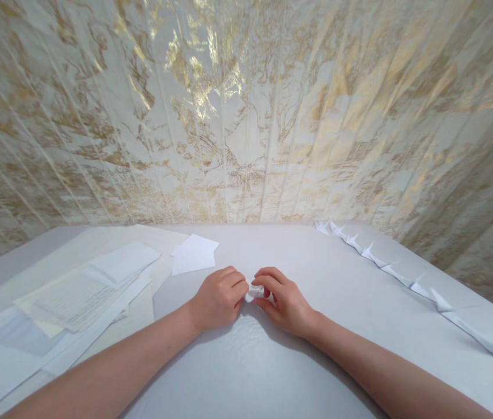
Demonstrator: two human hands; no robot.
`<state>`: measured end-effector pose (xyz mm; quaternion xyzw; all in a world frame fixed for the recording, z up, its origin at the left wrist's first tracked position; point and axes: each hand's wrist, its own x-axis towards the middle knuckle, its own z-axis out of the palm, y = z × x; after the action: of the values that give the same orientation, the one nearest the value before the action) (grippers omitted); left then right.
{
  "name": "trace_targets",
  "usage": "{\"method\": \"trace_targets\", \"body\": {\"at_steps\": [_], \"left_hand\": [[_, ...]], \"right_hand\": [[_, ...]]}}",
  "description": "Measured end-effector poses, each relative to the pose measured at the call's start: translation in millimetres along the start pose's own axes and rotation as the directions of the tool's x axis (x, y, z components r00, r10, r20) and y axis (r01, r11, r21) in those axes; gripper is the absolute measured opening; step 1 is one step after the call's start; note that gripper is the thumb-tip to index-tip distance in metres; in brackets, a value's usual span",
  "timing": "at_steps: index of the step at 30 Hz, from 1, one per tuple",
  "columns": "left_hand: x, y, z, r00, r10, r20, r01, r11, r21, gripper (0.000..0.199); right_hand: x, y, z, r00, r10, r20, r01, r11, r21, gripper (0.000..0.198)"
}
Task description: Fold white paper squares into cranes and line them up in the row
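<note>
A small folded piece of white paper (254,292) is between my two hands, just above the table's middle. My left hand (222,295) is closed on its left end, with the fingertips curled out of sight. On the other side, my right hand (282,299) pinches the right end, its thumb below and its index finger arched above. The fingers hide much of the paper, so its exact shape cannot be made out. A little beyond my left hand, white paper sheets (195,256) lie flat on the table, overlapping.
Loose papers (67,297), some printed, overlap on the left of the white table (246,372). Along the right edge runs a row of several folded white paper pieces (368,253) with points sticking up. A gold-patterned curtain (246,116) hangs behind the table.
</note>
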<state>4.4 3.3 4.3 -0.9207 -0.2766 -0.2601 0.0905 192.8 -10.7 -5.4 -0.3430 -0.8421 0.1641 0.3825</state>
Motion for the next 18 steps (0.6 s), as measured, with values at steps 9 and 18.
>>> {"method": "trace_targets", "body": {"at_steps": [9, 18], "left_hand": [[0.4, -1.6, 1.1, 0.965, -0.124, 0.229, 0.214, 0.877, -0.429, 0.045], [-0.3, -6.8, 4.2, 0.976, -0.098, 0.194, 0.177, 0.877, -0.447, 0.021]], "right_hand": [[4.8, 25.7, -10.5, 0.994, -0.106, 0.027, 0.105, 0.994, 0.028, 0.020], [3.9, 31.7, -17.3, 0.981, -0.167, 0.095, 0.163, 0.985, 0.052, 0.020]]}}
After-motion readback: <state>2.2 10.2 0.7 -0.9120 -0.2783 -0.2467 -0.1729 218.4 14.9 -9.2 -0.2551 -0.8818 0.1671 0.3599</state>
